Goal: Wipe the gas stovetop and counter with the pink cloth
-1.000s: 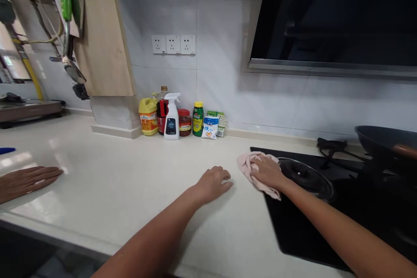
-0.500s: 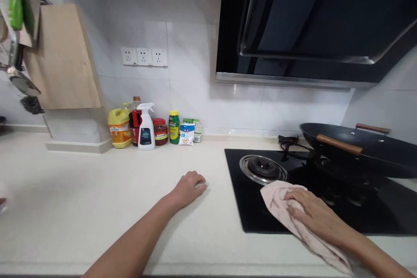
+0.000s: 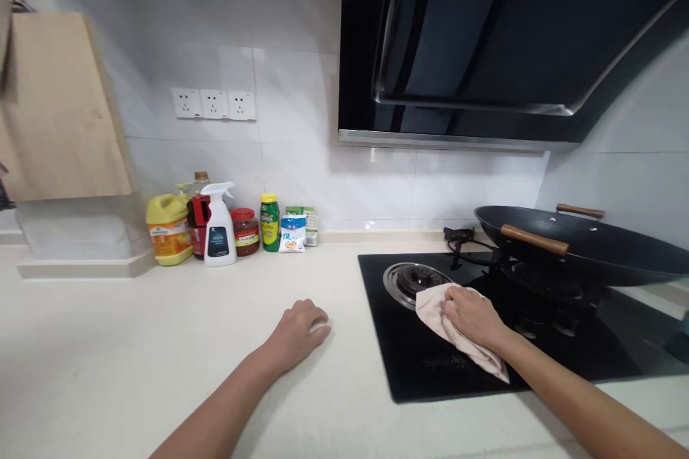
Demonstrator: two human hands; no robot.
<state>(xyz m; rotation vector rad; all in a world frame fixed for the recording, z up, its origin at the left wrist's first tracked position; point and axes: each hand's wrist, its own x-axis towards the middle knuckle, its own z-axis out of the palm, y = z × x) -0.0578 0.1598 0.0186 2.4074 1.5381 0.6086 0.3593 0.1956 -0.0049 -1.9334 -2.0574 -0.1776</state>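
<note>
My right hand [image 3: 474, 317] presses a pale pink cloth [image 3: 449, 323] onto the black glass cooktop [image 3: 401, 366], its fingers gripping the bunched fabric. The cloth's upper edge overlaps the front rim of the left burner [image 3: 417, 280], and its loose corner trails toward the cooktop's front. On the white countertop [image 3: 161, 344], left of the cooktop, rests my left hand [image 3: 298, 333]. It holds nothing; the fingers are loosely bent and the thumb stands apart from them.
A large dark wok [image 3: 597, 244] with wooden handles sits on the right burner under a black range hood [image 3: 474, 36]. Along the wall stand a white spray bottle [image 3: 219, 226], a yellow jug [image 3: 168, 229], a red-lidded jar [image 3: 245, 233], a green bottle [image 3: 270, 222] and a small packet [image 3: 293, 234].
My right hand has pushed the cloth farther back on the cooktop, up to the left burner, off the front counter edge. The view has turned right. My left hand stays on the counter.
</note>
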